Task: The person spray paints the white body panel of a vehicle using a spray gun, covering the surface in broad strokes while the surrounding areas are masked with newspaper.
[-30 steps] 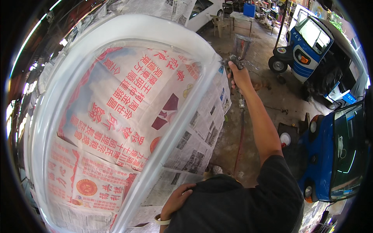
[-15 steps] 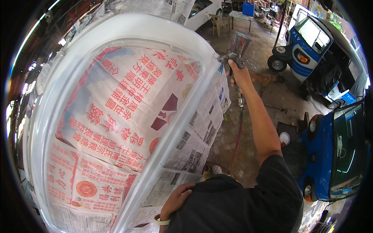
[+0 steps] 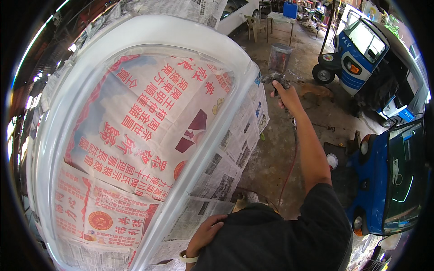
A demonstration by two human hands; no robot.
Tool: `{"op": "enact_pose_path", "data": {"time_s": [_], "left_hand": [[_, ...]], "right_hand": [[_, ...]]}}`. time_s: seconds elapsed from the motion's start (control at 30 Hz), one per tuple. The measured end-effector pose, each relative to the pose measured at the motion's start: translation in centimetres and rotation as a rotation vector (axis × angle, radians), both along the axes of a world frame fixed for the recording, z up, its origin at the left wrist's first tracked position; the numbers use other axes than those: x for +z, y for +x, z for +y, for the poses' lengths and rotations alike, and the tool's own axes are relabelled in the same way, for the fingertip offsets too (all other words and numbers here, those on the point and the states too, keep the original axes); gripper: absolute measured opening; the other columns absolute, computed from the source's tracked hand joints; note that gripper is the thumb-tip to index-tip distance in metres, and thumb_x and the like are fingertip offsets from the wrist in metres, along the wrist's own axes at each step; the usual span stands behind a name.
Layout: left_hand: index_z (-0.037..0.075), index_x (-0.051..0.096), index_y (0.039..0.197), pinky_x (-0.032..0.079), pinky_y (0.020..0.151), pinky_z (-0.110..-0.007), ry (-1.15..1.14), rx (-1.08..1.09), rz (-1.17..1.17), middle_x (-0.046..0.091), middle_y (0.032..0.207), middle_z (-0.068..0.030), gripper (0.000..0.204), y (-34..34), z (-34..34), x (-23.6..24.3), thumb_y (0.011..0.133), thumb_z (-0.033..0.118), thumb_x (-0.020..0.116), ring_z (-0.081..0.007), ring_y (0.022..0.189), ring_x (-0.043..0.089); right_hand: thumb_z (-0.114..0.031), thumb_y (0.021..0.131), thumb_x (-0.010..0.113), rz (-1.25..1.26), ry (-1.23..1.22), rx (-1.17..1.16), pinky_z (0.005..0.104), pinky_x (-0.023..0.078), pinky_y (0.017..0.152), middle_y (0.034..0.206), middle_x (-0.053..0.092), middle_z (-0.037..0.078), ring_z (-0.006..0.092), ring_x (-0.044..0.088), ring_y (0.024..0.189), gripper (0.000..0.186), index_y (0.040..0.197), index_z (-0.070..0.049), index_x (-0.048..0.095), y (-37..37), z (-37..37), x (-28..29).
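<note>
My right hand [image 3: 286, 97] is shut on a spray gun [image 3: 276, 79] with a translucent cup [image 3: 280, 58] on top and a reddish hose [image 3: 290, 171] hanging below. The gun is beside the upper right corner of a pale, curved panel frame [image 3: 190, 38]; contact cannot be made out. Sheets with red print [image 3: 135, 99] cover the inside of the frame, and newspaper [image 3: 233, 149] masks its right side. My left hand [image 3: 209, 230] rests open on my dark shirt at the lower middle, a pale band [image 3: 187, 256] around its wrist.
A blue-and-white three-wheeler [image 3: 355, 77] stands at upper right, a blue vehicle [image 3: 379, 180] at lower right. A tan dog [image 3: 316, 94] is on the concrete floor beyond the gun. A plastic chair [image 3: 253, 27], a table [image 3: 280, 20], a blue container [image 3: 290, 10] and a white car [image 3: 237, 18] are behind.
My right hand and the spray gun have moved slightly to the right and down, away from the frame's corner. The dog has moved and shows more clearly. My left hand has stayed put.
</note>
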State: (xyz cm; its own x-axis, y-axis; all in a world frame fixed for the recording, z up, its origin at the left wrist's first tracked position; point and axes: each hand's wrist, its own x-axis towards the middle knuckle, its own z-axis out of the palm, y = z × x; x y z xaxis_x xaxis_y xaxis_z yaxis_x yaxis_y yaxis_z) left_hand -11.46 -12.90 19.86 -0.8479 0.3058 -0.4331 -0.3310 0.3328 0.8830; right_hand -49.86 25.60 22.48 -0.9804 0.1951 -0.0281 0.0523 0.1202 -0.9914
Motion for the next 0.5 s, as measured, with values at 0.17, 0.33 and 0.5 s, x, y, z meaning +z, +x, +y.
{"op": "enact_pose_path", "data": {"time_s": [0.17, 0.33, 0.5], "left_hand": [[0.002, 0.062, 0.135, 0.041, 0.109, -0.032, -0.009, 0.018, -0.015, 0.064, 0.132, -0.0127, 0.035, 0.2, 0.1, 0.1, 0.103, 0.014, 0.056, -0.0234, 0.126, 0.058], [0.002, 0.061, 0.135, 0.041, 0.109, -0.032, -0.03, 0.035, -0.02, 0.064, 0.132, -0.0127, 0.035, 0.7, -0.1, -0.4, 0.102, 0.013, 0.056, -0.0233, 0.126, 0.058], [0.0, 0.062, 0.134, 0.038, 0.113, -0.032, -0.023, 0.089, -0.074, 0.064, 0.134, -0.0104, 0.034, 1.4, 0.1, 0.0, 0.103, 0.013, 0.055, -0.0208, 0.129, 0.056]], "right_hand": [[-0.047, 0.095, 0.068, 0.018, 0.101, 0.084, 0.0293, 0.04, 0.039, 0.073, 0.067, 0.004, 0.0109, 0.051, 0.043, 0.043, 0.101, -0.004, 0.067, -2.1, 1.0, 0.2], [-0.051, 0.09, 0.072, -0.049, 0.227, -0.03, 0.0341, 0.042, 0.04, 0.07, 0.064, 0.005, 0.0149, 0.053, 0.044, 0.049, 0.087, -0.002, 0.068, -8.1, 3.0, -1.6], [-0.051, 0.088, 0.074, -0.019, 0.237, -0.088, 0.0351, 0.044, 0.044, 0.074, 0.064, 0.006, 0.0159, 0.056, 0.048, 0.051, 0.1, -0.002, 0.068, -10.6, 3.4, -1.3]]}}
